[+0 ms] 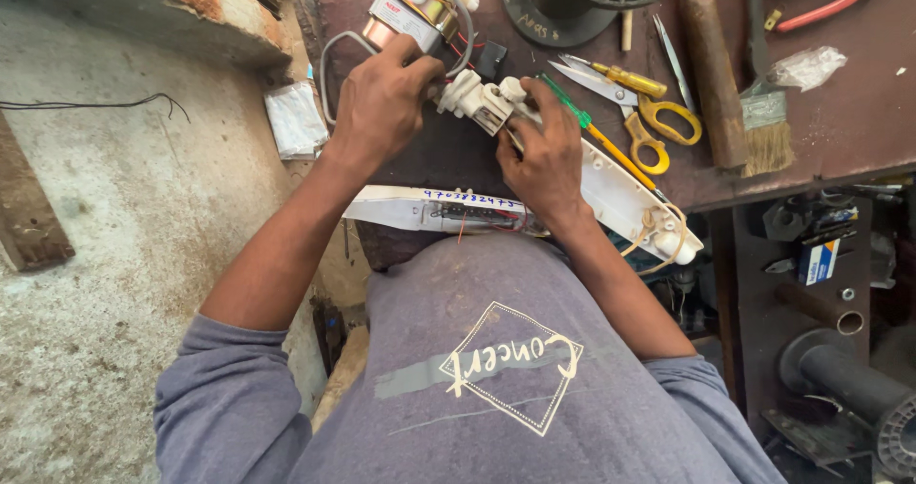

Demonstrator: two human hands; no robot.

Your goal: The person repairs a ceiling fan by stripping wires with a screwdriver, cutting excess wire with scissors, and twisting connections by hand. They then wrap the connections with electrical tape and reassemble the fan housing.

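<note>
Left hand (382,102) presses the pump (412,14); right hand (544,150) pinches the white fitting (480,100). Judged risk: a slip could strain the wires (465,40) or knock the scissors (644,112).

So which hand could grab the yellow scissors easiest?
Probably the right hand: it lies beside the yellow-handled metal scissors. The left hand is farther off, holding the copper-wound motor part.

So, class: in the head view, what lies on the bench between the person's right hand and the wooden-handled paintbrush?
In the head view, between the right hand and the paintbrush lie a green-handled screwdriver, yellow-handled scissors and a wooden handle.
</note>
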